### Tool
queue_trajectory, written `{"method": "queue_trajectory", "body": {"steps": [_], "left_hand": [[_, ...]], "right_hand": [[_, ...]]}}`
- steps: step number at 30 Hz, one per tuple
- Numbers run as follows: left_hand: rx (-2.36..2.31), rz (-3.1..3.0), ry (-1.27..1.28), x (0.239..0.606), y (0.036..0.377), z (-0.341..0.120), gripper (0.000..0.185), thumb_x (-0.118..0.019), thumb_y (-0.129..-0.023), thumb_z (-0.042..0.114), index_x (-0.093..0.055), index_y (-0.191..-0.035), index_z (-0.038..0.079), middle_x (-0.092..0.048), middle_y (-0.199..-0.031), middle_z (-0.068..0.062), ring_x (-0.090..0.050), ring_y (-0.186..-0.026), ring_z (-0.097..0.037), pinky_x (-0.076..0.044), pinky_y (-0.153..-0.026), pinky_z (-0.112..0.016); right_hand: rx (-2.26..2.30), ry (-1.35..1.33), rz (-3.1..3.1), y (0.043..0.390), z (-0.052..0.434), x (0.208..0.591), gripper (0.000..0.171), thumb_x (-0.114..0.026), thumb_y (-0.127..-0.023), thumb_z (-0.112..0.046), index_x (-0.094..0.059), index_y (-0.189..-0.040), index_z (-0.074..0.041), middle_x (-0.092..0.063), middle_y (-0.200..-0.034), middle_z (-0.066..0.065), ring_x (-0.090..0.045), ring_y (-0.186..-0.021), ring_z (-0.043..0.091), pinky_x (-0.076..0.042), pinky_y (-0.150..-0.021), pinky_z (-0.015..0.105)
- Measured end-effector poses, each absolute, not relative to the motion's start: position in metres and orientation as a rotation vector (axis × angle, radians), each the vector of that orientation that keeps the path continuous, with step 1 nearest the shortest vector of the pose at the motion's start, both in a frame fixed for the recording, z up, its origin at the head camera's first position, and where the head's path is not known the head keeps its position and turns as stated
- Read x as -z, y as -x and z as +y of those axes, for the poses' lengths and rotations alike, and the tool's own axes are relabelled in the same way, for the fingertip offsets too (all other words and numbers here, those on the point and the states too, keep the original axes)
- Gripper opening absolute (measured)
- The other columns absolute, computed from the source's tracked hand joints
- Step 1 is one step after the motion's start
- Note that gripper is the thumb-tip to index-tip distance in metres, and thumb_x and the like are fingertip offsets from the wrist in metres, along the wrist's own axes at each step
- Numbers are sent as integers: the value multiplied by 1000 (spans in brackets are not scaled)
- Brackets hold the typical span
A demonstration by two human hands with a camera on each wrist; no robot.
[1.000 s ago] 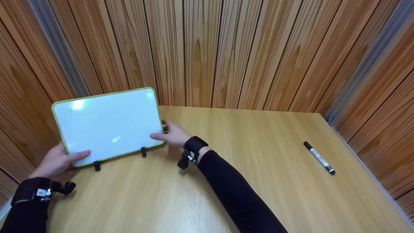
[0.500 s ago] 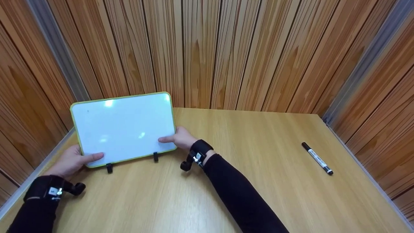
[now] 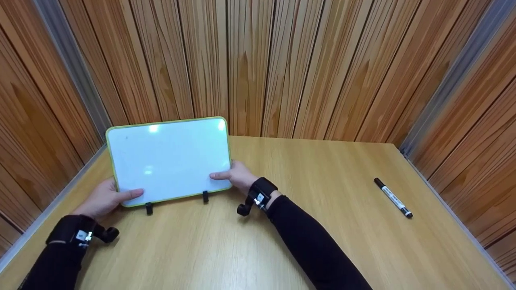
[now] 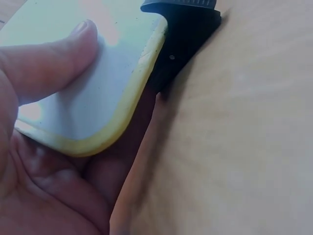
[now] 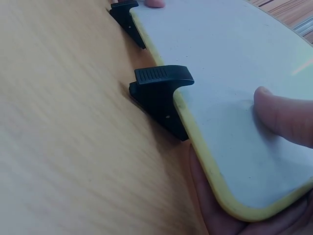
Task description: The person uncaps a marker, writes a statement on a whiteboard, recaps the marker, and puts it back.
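- The whiteboard (image 3: 169,161) is held slanting back over the left part of the tabletop (image 3: 242,249), its white face turned toward the person
- It is gripped near both lower corners by the hands, set apart: the left hand (image 3: 102,200) and the right hand (image 3: 238,176) are clamped on it, thumbs laid on the face, fingers tucked behind
- Whether the left foot (image 3: 149,208) and right foot (image 3: 205,197) are rested on the tabletop or lifted just above it cannot be told
- If one side is lowered faster than the other, a foot could be knocked or twisted off the bottom edge, as only a short lip is seen hooked over it
- If the thumbs are loosened too soon, the board could be tipped backward, since its top edge is held by nothing
- The glossy face could be smudged by the thumbs; bright lamp spots are mirrored in it
- The face is framed by a rounded yellow-green rim; the feet are made black and wedge-shaped, with ribbed lips
- The marker (image 3: 393,197), slim and rod-shaped, is left lying well apart at the right
- The tabletop is finely wood-grained; the wall (image 3: 250,72) is lined with streaky wood-look planks
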State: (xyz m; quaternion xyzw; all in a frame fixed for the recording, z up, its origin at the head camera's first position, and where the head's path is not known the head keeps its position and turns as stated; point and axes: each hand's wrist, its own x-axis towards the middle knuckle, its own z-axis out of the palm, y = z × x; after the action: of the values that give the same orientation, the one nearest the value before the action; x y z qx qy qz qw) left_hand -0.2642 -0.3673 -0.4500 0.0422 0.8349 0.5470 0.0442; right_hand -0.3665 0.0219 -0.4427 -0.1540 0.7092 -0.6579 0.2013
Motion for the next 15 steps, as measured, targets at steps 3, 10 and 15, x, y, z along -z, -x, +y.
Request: {"method": "queue_trajectory", "body": {"steps": [3,10,15], "left_hand": [[-1694,2524,-146,451,268,-359,68,-81,-106,27,-52,-157,-8,-72,-144,-8,-63,-119,7,-47,-97,-15],[-1733,2447,-178,449,279,-338,75,-82,-105,29,-48,-162,-6,-70,-149,-11,-65,-123,3,-47,-100,-15],[-1737,2419,-209,448,290,-319,74,-82,-105,28,-48,-162,-4,-68,-151,-14,-66,-124,1,-48,-101,-16]], "right_hand": [[1839,414,1986,367,31,444,60,-91,-95,-13,-62,-146,-1,-75,-135,9,-68,-130,26,-45,-121,45],[1836,390,2018,368,58,443,62,-91,-95,-15,-62,-148,-2,-74,-137,9,-66,-133,26,-42,-124,48],[1860,383,1995,369,78,442,59,-91,-96,-15,-62,-145,0,-75,-136,11,-68,-131,27,-47,-120,47]]}}
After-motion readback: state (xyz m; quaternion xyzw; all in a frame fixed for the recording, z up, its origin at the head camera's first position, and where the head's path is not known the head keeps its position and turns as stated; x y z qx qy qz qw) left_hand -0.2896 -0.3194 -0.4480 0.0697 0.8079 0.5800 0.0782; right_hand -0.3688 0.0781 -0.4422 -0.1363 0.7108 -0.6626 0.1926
